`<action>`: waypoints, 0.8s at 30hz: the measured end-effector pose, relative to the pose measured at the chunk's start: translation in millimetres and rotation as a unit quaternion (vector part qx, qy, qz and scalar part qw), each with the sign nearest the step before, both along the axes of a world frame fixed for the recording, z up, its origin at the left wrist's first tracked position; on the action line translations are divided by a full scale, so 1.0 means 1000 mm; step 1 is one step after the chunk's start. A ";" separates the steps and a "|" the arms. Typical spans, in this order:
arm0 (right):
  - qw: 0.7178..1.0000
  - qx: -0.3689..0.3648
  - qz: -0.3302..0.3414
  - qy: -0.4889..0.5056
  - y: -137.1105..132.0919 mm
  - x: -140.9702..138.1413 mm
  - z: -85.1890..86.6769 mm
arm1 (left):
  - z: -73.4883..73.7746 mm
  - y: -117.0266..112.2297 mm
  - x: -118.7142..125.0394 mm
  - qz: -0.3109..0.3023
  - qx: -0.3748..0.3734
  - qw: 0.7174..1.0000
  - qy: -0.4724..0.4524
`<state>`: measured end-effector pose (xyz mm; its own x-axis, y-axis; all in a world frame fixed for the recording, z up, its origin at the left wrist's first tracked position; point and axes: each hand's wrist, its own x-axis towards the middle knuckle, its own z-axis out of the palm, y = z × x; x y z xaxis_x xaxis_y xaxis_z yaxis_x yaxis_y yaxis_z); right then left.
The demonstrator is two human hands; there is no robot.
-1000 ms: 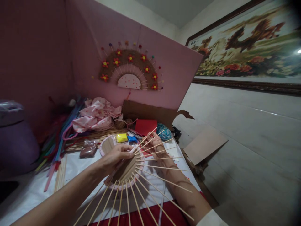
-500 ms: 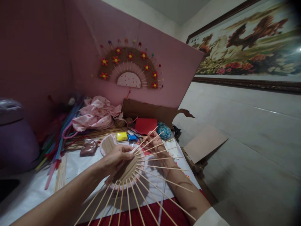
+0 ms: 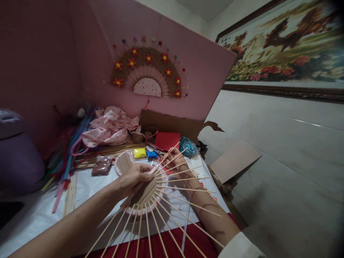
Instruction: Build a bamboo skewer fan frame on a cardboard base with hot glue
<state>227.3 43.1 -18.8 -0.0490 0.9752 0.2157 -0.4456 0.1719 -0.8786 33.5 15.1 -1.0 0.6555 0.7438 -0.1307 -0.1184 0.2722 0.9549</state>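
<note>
My left hand (image 3: 133,179) is closed on a round cardboard disc (image 3: 143,195) from which several thin wooden skewers (image 3: 174,225) fan outward. Its fingers pinch the disc's upper edge where the skewers meet. My right hand (image 3: 176,163) reaches behind the fan's far side, fingers curled round one of the upper skewers (image 3: 172,159). The fan is held just above a white table cover (image 3: 88,190). A second pink-rimmed disc (image 3: 123,163) lies flat behind my left hand.
Yellow (image 3: 139,153) and blue clay packets, a red sheet (image 3: 167,139), a teal yarn ball (image 3: 187,146), pink cloth (image 3: 111,127) and loose sticks (image 3: 70,195) crowd the table's back. A finished decorated fan (image 3: 149,73) hangs on the pink board. Cardboard pieces (image 3: 233,161) lie on the right.
Both hands keep their grip on the skewer fan. The view has tilted slightly, so everything sits a little higher; the hands barely moved.
</note>
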 end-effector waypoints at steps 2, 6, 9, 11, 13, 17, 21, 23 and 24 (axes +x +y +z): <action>1.000 0.002 0.002 0.004 0.000 -0.001 0.000 | -0.002 0.001 0.000 -0.004 0.004 1.000 -0.001; 1.000 0.001 0.007 0.009 -0.001 -0.002 0.001 | -0.004 0.001 0.000 -0.010 0.011 1.000 -0.004; 1.000 -0.002 0.012 0.009 0.000 -0.002 0.002 | -0.004 0.001 0.000 -0.013 0.016 1.000 -0.002; 1.000 -0.001 0.015 0.008 0.001 -0.002 0.003 | -0.003 0.001 0.001 -0.015 0.018 1.000 0.000; 1.000 0.002 0.015 0.007 0.002 -0.002 0.002 | -0.003 0.002 0.001 -0.016 0.020 1.000 0.000; 1.000 0.004 0.001 0.002 0.003 -0.005 0.001 | -0.004 0.002 0.000 -0.012 0.026 1.000 0.003; 1.000 -0.002 -0.023 -0.007 0.001 -0.008 -0.003 | -0.005 0.002 -0.001 -0.009 0.042 0.999 0.014; 0.999 -0.008 -0.035 -0.012 0.000 -0.010 -0.006 | -0.007 0.002 -0.001 -0.011 0.050 0.998 0.022; 0.999 -0.011 -0.040 -0.015 0.000 -0.010 -0.008 | -0.007 0.002 -0.001 -0.012 0.053 0.998 0.026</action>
